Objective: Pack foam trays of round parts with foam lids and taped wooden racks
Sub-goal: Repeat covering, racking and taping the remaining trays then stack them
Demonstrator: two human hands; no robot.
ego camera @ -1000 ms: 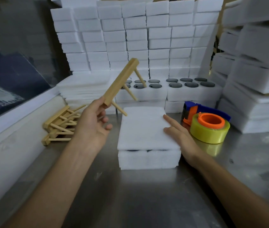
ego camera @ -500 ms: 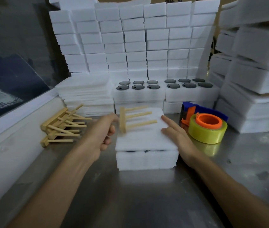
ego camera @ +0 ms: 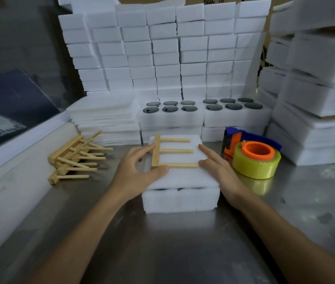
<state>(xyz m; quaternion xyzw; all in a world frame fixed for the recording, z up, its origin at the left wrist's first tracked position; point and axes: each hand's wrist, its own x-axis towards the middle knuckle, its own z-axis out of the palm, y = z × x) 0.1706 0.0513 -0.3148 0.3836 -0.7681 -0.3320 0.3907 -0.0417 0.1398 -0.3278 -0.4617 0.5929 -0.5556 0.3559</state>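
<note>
Lying flat on the foam lid (ego camera: pixel 181 177), the wooden rack (ego camera: pixel 169 151) sat between both open hands, left hand (ego camera: pixel 136 171) touching it, right hand (ego camera: pixel 219 171) resting on foam.

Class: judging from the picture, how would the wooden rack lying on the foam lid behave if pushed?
The wooden rack looks stiff and light. Lying flat on the foam lid, it probably slides rather than rolls. Its thin pegs might snap.

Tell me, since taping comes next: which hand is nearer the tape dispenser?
Right. The right hand rests on the foam lid just beside the tape dispenser; the left hand is across the lid.
</note>
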